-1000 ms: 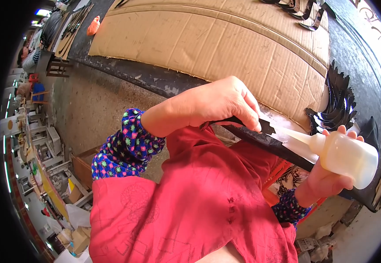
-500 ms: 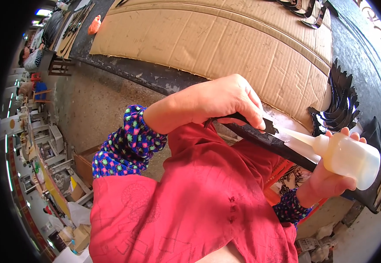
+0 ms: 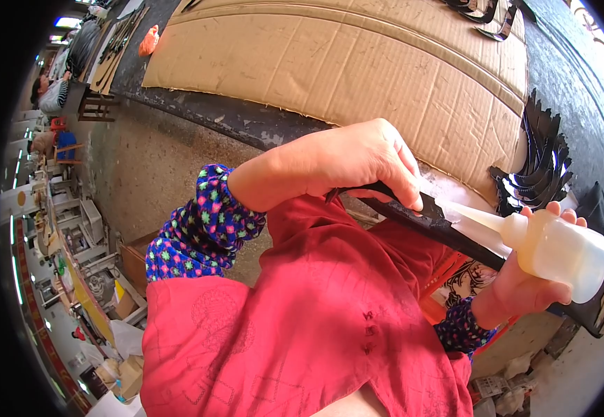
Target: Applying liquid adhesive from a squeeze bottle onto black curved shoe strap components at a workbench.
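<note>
My left hand (image 3: 368,160) is closed, thumb and fingertips pinching a thin black jagged-edged strip (image 3: 435,214) at the near edge of the table. Beneath the strip runs a long black bar (image 3: 479,249), slanting down to the right. In my right hand (image 3: 524,281) lies a translucent squeeze bottle (image 3: 566,254) with a pale cone nozzle (image 3: 479,217). The bottle is tipped sideways, its nozzle pointing left to the strip's end beside my left fingertips. Whether the tip touches the strip, I cannot tell. Pale liquid shows inside the bottle.
Beyond my hands, a cardboard sheet (image 3: 329,66) covers much of the dark table (image 3: 566,83). A bundle of black toothed strips (image 3: 542,160) lies at the right. Several glossy black curved pieces (image 3: 500,28) sit at the far edge. Far left, a person (image 3: 53,94) is at another table.
The bottle in my right hand has shifted slightly to the right. My left hand keeps its pinch on the strip, almost unmoved.
</note>
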`<state>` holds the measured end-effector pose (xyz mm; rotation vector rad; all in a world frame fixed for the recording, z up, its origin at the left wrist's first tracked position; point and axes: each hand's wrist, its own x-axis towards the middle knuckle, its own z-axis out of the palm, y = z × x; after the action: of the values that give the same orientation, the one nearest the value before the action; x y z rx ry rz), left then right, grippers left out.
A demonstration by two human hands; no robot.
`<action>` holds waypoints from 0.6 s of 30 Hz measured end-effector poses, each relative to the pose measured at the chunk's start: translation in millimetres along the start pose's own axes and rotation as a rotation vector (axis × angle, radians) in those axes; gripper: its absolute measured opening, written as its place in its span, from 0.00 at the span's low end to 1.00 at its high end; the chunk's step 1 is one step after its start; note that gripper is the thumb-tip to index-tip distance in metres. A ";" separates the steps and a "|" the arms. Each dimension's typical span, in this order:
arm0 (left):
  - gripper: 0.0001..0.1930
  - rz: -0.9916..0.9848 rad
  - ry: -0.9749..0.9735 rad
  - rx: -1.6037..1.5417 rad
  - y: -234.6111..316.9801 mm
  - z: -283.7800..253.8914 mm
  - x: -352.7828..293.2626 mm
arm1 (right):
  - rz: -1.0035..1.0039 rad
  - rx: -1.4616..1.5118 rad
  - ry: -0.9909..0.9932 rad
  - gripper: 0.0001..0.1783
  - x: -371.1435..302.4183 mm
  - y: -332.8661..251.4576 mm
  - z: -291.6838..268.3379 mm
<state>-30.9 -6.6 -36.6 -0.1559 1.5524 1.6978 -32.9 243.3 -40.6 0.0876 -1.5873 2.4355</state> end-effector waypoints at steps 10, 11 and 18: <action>0.10 -0.014 -0.020 0.000 0.4 0.7 -2.0 | 0.026 0.470 -0.440 0.54 6.9 7.8 -14.5; 0.10 -0.020 -0.022 -0.004 -0.2 0.1 -1.7 | 0.027 0.475 -0.443 0.54 7.0 7.9 -14.1; 0.10 0.005 -0.033 -0.007 1.7 0.1 -3.5 | 0.034 0.482 -0.444 0.54 7.6 9.1 -12.1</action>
<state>-29.6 -8.0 -33.2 -0.1271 1.5246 1.7016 -41.4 252.1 -52.3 0.7309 -1.0960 2.9159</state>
